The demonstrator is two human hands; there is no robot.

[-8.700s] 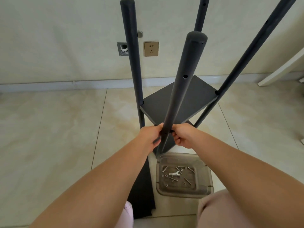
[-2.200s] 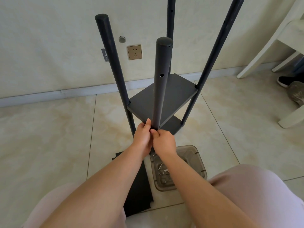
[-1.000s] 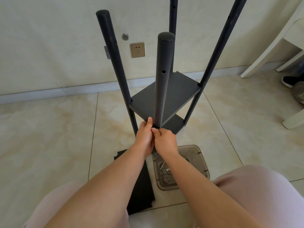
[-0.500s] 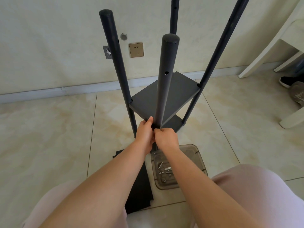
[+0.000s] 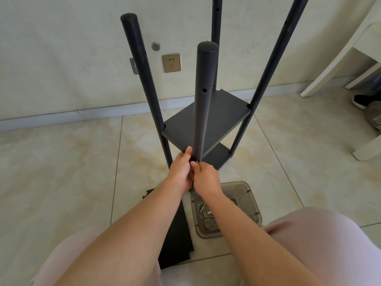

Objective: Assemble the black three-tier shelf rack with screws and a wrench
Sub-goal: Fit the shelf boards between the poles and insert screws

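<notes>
The black rack stands on the floor with several upright poles and two fitted shelves; the upper shelf (image 5: 212, 120) lies above a lower one (image 5: 218, 159). The near pole (image 5: 203, 100) rises toward me, with a hole in its side. My left hand (image 5: 181, 172) grips this pole at the upper shelf's near corner. My right hand (image 5: 206, 178) sits right beside it and pinches something small and metallic against the pole's joint; what it is stays hidden by the fingers. A loose black shelf board (image 5: 175, 234) lies flat on the floor under my left forearm.
A clear brown plastic tray (image 5: 245, 207) with several screws stands on the floor below my right forearm. A wall socket (image 5: 171, 62) is on the wall behind. White furniture legs (image 5: 338, 58) and shoes (image 5: 369, 108) are at the right. My knees fill the bottom.
Both hands stay at the near pole's joint with the upper shelf. The fingers shift only slightly, and the view has tilted a little.
</notes>
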